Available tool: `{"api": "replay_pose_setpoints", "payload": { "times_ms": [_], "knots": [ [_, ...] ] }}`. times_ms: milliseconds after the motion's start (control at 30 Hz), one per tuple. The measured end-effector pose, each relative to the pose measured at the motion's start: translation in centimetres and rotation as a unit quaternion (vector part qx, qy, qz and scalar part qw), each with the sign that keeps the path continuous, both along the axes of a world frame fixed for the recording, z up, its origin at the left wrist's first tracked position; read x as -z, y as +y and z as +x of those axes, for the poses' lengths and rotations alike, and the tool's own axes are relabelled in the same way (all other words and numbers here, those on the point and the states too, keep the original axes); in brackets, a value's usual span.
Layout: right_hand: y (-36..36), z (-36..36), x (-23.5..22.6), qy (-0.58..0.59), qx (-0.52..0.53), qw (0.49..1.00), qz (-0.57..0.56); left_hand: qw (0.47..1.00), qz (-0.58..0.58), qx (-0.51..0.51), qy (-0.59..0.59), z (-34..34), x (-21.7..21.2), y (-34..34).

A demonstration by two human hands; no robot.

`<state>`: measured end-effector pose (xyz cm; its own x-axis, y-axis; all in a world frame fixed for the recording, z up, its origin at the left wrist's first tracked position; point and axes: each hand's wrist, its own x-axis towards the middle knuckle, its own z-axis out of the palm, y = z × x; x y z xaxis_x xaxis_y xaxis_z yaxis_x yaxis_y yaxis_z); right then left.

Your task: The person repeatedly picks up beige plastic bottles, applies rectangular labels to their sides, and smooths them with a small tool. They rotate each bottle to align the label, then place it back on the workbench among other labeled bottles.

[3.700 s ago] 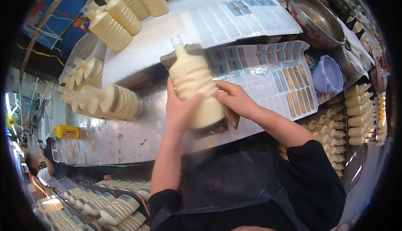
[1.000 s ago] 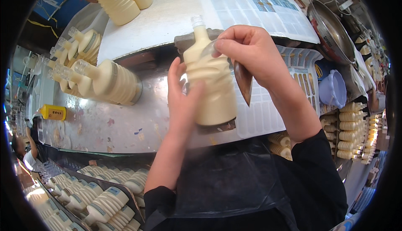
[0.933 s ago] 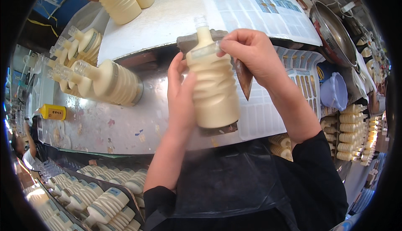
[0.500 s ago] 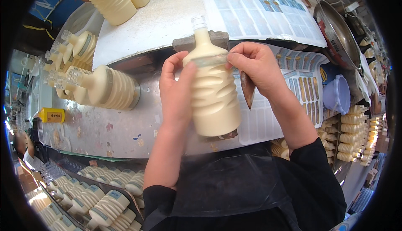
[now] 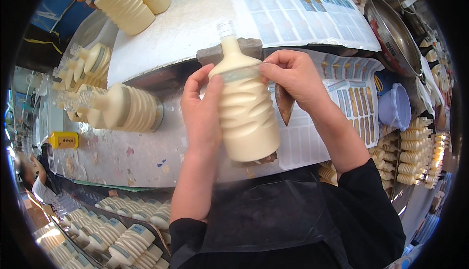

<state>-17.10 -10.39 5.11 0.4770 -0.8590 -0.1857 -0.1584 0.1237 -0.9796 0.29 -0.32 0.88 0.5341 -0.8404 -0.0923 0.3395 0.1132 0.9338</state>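
A cream ribbed bottle [image 5: 246, 108] with a clear threaded neck stands upright in front of me over a brown block [image 5: 210, 54]. My left hand [image 5: 201, 110] wraps its left side. My right hand [image 5: 293, 76] presses a pale strip label [image 5: 239, 72] around the bottle's shoulder with thumb and fingers.
Several cream bottles [image 5: 124, 110] lie on their sides at the left on the metal table [image 5: 122, 156]. More stand at the back left [image 5: 129, 3]. Label sheets [image 5: 303, 17] lie behind and to the right. A metal bowl [image 5: 393, 32], a lilac cup [image 5: 400, 108] and stacked bottles [image 5: 415, 152] are at the right.
The bottle was turned and lifted slightly nearer. My right hand moved from the bottle's top to its shoulder, smoothing the label strip there. My left hand kept its hold.
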Motion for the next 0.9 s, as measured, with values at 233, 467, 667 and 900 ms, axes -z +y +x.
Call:
{"api": "replay_pose_setpoints", "payload": {
  "times_ms": [233, 467, 667, 900],
  "knots": [
    [-0.3, 0.2, 1.3, -0.004, 0.004, 1.0, -0.023, 1.0, 0.014, -0.011, -0.012, -0.2, -0.4, 0.0],
    [-2.6, -1.0, 4.2, -0.064, 0.031, 0.995, 0.069, 1.0, 0.009, -0.014, -0.006, -0.4, -0.3, -0.1],
    [-0.4, 0.2, 2.8, -0.068, -0.033, 0.995, 0.069, 1.0, -0.007, -0.02, 0.0, -0.2, 0.3, -0.2],
    [-0.5, 0.5, 3.8, -0.081, -0.024, 0.993, 0.077, 1.0, -0.012, -0.006, 0.027, -0.4, 0.0, -0.2]
  ]
}}
